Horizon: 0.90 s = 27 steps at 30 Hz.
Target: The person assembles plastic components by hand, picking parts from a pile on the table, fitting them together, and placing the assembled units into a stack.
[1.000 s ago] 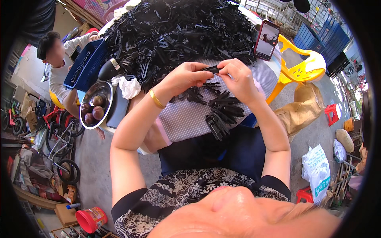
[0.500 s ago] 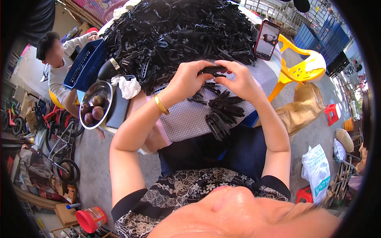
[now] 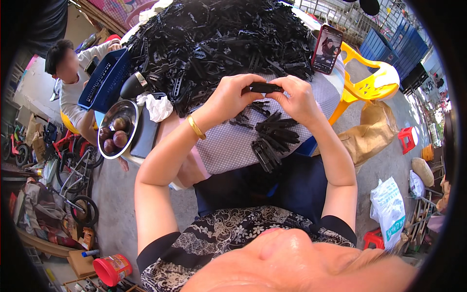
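Observation:
A slim black plastic piece (image 3: 265,87) is pinched at its two ends between my left hand (image 3: 231,97) and my right hand (image 3: 299,101), above the table's near edge. Its exact kind is too small to make out. Just below my hands, several black plastic parts (image 3: 277,130) lie on the dotted grey-white cloth (image 3: 224,151), with a neat cluster of longer ones (image 3: 266,155) at the edge. Beyond my hands rises a big heap of loose black plastic parts (image 3: 219,46).
A phone (image 3: 327,50) stands upright at the table's right. To the left are a steel bowl (image 3: 104,148) with round dark fruit, crumpled tissue (image 3: 158,107) and a blue basket (image 3: 104,80). A person (image 3: 73,90) sits there. A yellow chair (image 3: 372,75) stands right of the table.
My right fingers have shifted from over the piece to its right end, so more of it shows and it lies more level. The phone's picture has changed.

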Tool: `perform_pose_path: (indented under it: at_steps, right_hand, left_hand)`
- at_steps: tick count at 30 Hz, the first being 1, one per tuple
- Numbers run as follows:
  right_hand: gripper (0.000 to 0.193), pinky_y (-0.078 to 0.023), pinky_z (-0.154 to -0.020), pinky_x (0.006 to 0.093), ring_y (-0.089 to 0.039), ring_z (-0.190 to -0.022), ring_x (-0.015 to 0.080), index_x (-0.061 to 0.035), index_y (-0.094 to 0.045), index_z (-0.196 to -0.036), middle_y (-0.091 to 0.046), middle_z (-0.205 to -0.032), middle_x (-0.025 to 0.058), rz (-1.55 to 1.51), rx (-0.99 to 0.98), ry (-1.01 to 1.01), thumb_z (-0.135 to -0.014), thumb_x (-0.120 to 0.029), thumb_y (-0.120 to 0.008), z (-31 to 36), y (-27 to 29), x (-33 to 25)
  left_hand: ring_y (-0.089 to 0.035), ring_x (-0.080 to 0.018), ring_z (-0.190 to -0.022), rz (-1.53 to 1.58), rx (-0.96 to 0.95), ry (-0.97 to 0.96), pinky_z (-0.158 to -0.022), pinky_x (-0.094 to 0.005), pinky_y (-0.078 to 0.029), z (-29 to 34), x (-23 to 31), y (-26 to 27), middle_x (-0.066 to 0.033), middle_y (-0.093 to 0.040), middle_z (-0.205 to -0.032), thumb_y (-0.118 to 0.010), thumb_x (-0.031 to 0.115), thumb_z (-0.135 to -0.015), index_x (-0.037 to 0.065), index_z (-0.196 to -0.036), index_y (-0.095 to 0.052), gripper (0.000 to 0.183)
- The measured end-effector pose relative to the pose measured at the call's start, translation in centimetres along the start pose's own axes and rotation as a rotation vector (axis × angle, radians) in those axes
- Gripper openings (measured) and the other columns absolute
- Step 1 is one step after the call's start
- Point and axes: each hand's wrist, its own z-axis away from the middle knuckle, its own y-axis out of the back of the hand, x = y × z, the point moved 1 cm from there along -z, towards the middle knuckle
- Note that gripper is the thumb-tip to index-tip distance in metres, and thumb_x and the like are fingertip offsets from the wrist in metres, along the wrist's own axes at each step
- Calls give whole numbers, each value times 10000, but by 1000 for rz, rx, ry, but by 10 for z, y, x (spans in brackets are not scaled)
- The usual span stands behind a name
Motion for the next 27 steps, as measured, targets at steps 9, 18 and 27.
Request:
perform_pose_path:
  at_steps: [9,18,27]
  right_hand:
    - [271,-492,-729,277,-612,-827,143,-11,-647,-1019,-661,-961,87,-599,-271,-386,-873,-237,-611,0,-11,37]
    - [188,-483,-721,379,-597,-796,288,-39,-651,-859,-614,-818,106,-154,-403,-101,-722,-166,-672,-2,-25,20]
    - [178,-507,-668,305,-652,-715,216,16,-597,-876,-653,-835,165,-354,-227,-392,-773,-119,-651,0,-32,18]
  left_hand:
    - [-581,-272,-897,-131,-366,-187,-815,-354,-475,21,27,-26,-105,-620,-822,-744,182,-723,52,-993,-661,311]
    - [-572,-277,-786,-525,38,-70,-736,-364,-467,-2,-23,14,-101,-611,-797,-672,135,-761,33,-779,-672,103]
    - [-563,-272,-884,-951,31,267,-781,-357,-482,-19,-62,9,-101,-597,-858,-726,256,-703,48,-781,-677,228]
